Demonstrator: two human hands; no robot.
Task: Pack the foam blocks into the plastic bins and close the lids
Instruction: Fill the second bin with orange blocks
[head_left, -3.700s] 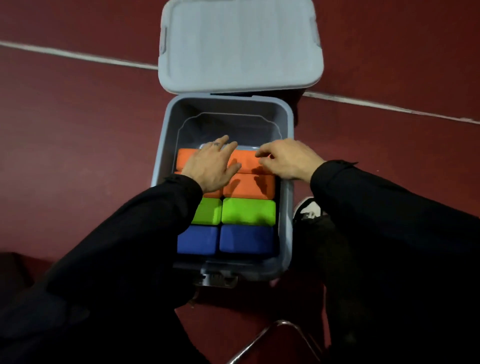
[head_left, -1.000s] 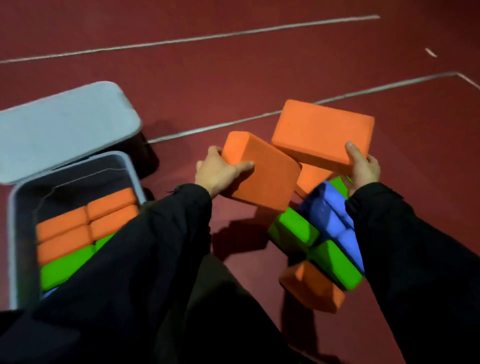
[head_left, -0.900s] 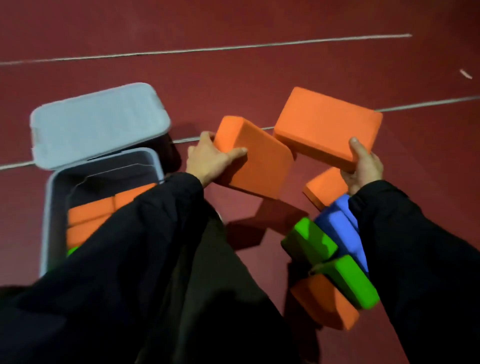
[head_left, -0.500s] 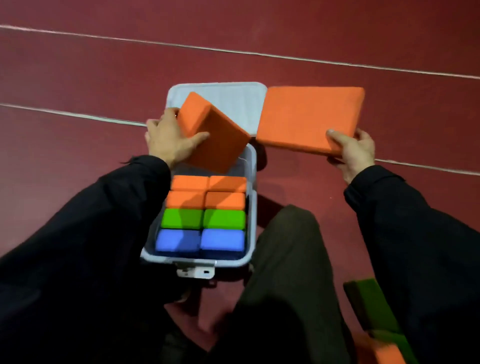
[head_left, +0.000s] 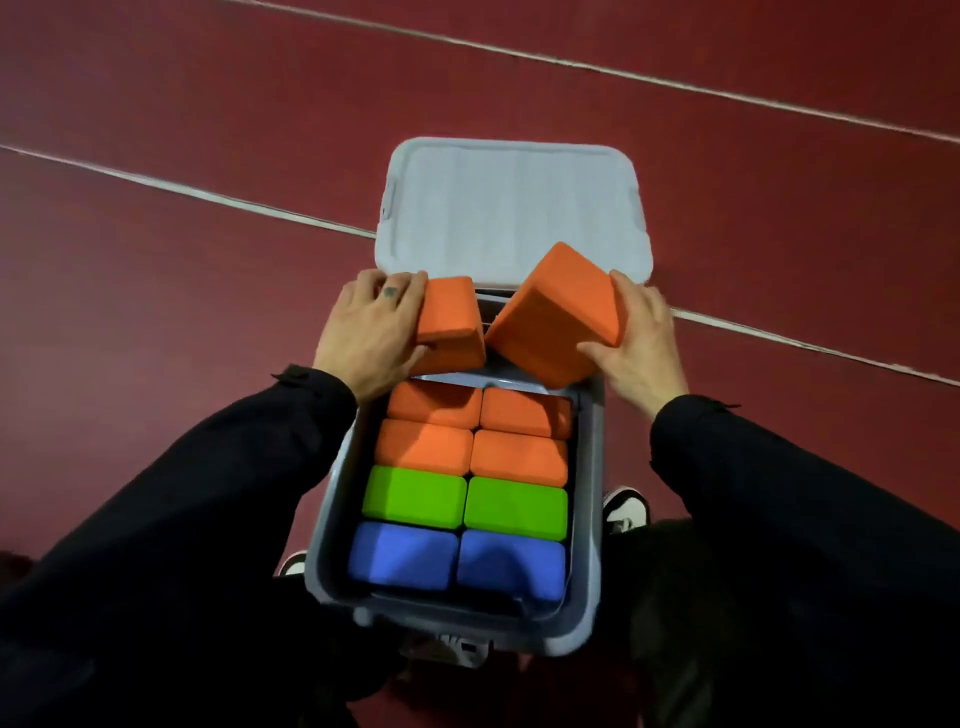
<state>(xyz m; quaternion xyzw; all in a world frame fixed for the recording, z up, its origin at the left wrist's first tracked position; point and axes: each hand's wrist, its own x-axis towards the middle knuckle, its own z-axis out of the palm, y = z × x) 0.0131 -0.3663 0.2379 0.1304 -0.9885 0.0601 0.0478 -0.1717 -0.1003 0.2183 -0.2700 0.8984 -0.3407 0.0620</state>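
Observation:
A grey plastic bin (head_left: 589, 499) stands open on the floor between my legs, its lid (head_left: 511, 208) swung back behind it. Inside stand several foam blocks on edge in pairs: blue (head_left: 402, 556) nearest me, then green (head_left: 415, 496), then two orange rows (head_left: 423, 447). My left hand (head_left: 366, 332) grips an orange block (head_left: 449, 325) over the bin's far left end. My right hand (head_left: 641, 338) grips a second, tilted orange block (head_left: 556, 312) over the far right end. Both held blocks reach down into the gap behind the packed rows.
Dark red floor with white lines (head_left: 208, 195) runs all around the bin. A metal latch (head_left: 460, 649) sits on the bin's near wall. My shoes show at either side of the bin: one (head_left: 626, 509) on the right, one (head_left: 296, 564) on the left.
Both hands have brought the two orange blocks from the loose pile on my right over to the bin and lowered them into its far end.

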